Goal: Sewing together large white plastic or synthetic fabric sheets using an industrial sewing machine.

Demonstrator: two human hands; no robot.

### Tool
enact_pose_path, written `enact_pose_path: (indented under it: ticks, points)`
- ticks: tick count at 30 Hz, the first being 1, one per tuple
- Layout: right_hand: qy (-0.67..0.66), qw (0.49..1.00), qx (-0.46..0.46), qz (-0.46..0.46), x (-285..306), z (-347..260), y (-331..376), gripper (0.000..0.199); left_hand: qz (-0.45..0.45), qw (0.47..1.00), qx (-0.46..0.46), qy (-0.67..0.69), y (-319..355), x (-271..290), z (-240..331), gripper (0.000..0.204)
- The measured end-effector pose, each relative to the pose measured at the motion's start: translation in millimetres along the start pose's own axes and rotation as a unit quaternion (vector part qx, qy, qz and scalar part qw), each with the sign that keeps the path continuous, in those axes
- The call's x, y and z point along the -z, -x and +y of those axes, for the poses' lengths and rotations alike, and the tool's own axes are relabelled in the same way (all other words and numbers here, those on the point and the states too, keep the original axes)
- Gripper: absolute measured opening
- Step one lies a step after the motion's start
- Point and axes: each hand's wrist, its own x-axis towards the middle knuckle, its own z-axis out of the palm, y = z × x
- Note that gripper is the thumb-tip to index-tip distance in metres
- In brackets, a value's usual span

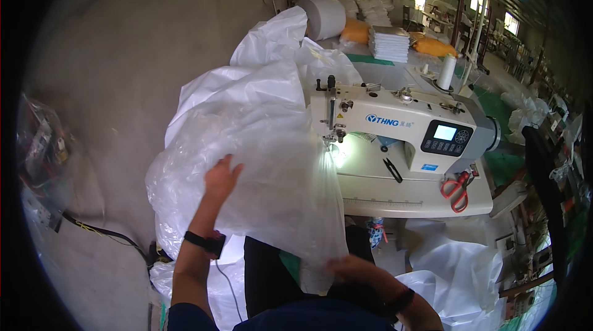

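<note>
A large sheet of translucent white plastic fabric (265,189) drapes over the left side of the sewing machine (386,118) and down toward my lap. Its right edge runs under the lit needle area. My left hand (223,178) is on or just over the sheet, fingers spread, gripping nothing. Close to my body, my right hand (353,268) is at the sheet's lower right edge, slightly blurred. Its fingers appear closed on that edge, though the fingertips are partly hidden.
Black thread snips (393,170) and red-handled scissors (456,192) lie on the machine bed. A white thread cone (446,72) stands behind the machine. Farther back are a white roll (323,17) and stacked white sheets (389,44). More white fabric (454,263) hangs at the lower right.
</note>
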Motion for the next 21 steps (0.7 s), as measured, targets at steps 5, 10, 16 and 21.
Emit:
enact_pose_path:
  ticks: [5,10,16,21]
  points:
    - [0.242,0.969,0.052,-0.009,1.6,73.5,44.6,0.035,-0.132,0.979,0.122,-0.093,7.7,-5.2,-93.5,0.053]
    - [0.064,0.950,0.022,0.305,16.9,17.3,48.9,0.053,-0.105,0.990,0.096,-0.011,4.9,-14.8,-72.0,0.048]
    - [0.139,0.906,0.157,0.369,8.0,-30.8,-36.2,0.056,-0.203,0.974,0.068,-0.068,-10.5,-37.8,-18.5,0.062]
    - [-0.199,0.965,0.108,0.131,-21.6,-12.3,-43.8,0.039,-0.215,0.975,0.043,-0.047,-50.0,-43.4,-31.0,0.065]
